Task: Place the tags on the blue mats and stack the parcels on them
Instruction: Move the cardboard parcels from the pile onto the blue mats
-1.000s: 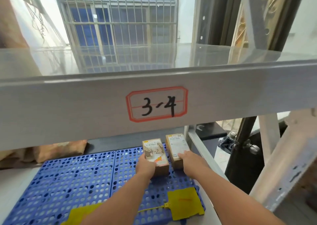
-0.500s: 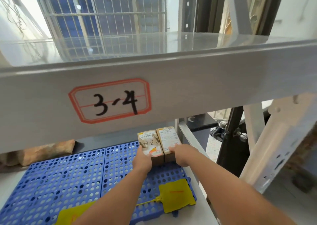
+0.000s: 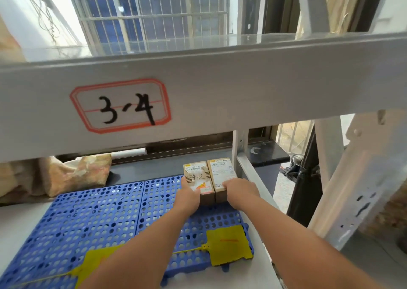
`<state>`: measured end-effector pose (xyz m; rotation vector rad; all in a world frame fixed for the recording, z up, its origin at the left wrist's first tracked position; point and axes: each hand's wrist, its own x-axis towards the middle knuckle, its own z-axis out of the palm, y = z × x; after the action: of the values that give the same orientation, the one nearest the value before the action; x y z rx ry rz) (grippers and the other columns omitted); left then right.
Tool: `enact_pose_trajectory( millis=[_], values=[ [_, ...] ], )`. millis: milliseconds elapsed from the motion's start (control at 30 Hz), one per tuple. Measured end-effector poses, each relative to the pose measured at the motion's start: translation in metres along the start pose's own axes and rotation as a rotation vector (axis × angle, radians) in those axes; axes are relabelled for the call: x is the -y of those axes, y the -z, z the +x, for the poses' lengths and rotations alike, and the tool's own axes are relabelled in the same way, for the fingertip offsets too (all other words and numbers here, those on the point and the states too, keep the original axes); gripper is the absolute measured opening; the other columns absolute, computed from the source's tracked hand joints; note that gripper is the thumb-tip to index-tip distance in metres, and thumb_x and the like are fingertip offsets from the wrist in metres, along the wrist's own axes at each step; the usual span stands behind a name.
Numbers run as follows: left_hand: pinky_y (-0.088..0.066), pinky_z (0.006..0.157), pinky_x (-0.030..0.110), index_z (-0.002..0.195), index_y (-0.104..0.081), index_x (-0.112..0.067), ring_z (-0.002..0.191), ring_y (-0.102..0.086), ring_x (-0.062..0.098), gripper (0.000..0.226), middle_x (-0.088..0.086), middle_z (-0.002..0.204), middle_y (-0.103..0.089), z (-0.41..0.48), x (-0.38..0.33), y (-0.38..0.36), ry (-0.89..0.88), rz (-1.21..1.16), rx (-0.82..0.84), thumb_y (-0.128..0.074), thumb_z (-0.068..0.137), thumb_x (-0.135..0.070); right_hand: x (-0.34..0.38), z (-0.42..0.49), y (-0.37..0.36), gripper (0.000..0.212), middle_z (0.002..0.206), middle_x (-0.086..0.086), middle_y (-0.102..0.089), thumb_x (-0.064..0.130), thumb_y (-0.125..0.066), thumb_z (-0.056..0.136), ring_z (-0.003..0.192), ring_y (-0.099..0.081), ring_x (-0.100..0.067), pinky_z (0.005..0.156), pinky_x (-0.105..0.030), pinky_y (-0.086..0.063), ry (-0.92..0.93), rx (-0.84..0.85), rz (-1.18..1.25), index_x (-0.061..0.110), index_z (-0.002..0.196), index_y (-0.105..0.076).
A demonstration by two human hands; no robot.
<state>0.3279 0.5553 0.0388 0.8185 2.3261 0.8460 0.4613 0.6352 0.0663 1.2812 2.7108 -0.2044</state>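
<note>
Two small brown parcels stand side by side at the far right corner of the right blue mat [image 3: 193,229]. The left parcel [image 3: 198,176], marked "4-2", is held by my left hand [image 3: 188,197] at its near end. The right parcel [image 3: 221,172] has a white label, and my right hand [image 3: 241,191] grips its near end. The two parcels touch each other. One yellow tag [image 3: 229,244] lies on the near right corner of the right mat. Another yellow tag [image 3: 94,264] lies on the left blue mat [image 3: 77,229], partly hidden by my left forearm.
The mats lie on a white shelf under a grey beam labelled "3-4" [image 3: 121,105]. A crumpled cloth bag [image 3: 72,174] sits behind the left mat. A shelf upright [image 3: 240,147] stands just right of the parcels. The shelf's right edge drops to the floor.
Both hands have pushed the two parcels farther back and together; the parcels were apart and angled a second ago and now stand touching at the mat's far right corner.
</note>
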Motion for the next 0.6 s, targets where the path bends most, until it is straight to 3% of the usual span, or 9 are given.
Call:
enact_pose_trajectory(
  millis=[100,233,433,533,600],
  values=[
    [-0.041,0.095,0.040,0.154,0.002,-0.021,0.129,-0.042,0.034,0.071,0.020,0.150,-0.029,-0.004,0.005,0.013,-0.052,0.057,-0.030,-0.043,0.100,-0.029,0.000,-0.004,-0.006,0.064,0.151,-0.006,-0.034,0.006,-0.042,0.089,0.129,-0.042,-0.029,0.103,-0.040,-0.041,0.054,-0.289,0.200,0.027,0.147,-0.028],
    [-0.043,0.101,0.046,0.153,0.001,-0.027,0.132,-0.038,0.037,0.068,0.020,0.155,-0.017,0.000,0.026,0.038,-0.038,0.130,-0.100,-0.041,0.100,-0.030,0.022,-0.001,-0.003,0.062,0.149,-0.009,-0.032,0.011,-0.044,0.090,0.132,-0.037,-0.029,0.102,-0.042,-0.042,0.104,-0.351,0.387,0.027,0.147,-0.026],
    [-0.046,0.073,0.037,0.153,-0.005,-0.024,0.107,-0.052,0.033,0.067,0.016,0.148,-0.026,-0.007,0.053,0.072,0.002,0.135,-0.166,-0.039,0.097,-0.010,0.088,-0.005,-0.002,0.055,0.131,-0.007,-0.047,0.007,-0.042,0.088,0.118,-0.044,-0.025,0.092,-0.037,-0.046,0.297,-0.324,0.375,0.022,0.141,-0.039],
    [-0.050,0.086,0.044,0.148,-0.028,-0.018,0.118,-0.048,0.033,0.054,0.012,0.146,-0.033,-0.014,0.067,0.094,-0.025,0.265,-0.164,-0.037,0.096,-0.010,0.124,-0.006,0.001,0.041,0.125,-0.009,-0.057,0.010,-0.040,0.092,0.118,-0.048,-0.025,0.093,-0.037,-0.046,0.382,-0.215,0.276,0.016,0.129,-0.055],
    [-0.049,0.088,0.041,0.130,-0.053,-0.013,0.116,-0.049,0.030,0.039,0.011,0.134,-0.046,-0.017,0.077,0.110,-0.071,0.316,-0.178,-0.037,0.095,-0.009,0.148,-0.008,0.005,0.035,0.120,-0.009,-0.064,0.012,-0.041,0.092,0.110,-0.057,-0.026,0.087,-0.036,-0.050,0.389,-0.141,0.262,0.017,0.119,-0.063]
  ],
)
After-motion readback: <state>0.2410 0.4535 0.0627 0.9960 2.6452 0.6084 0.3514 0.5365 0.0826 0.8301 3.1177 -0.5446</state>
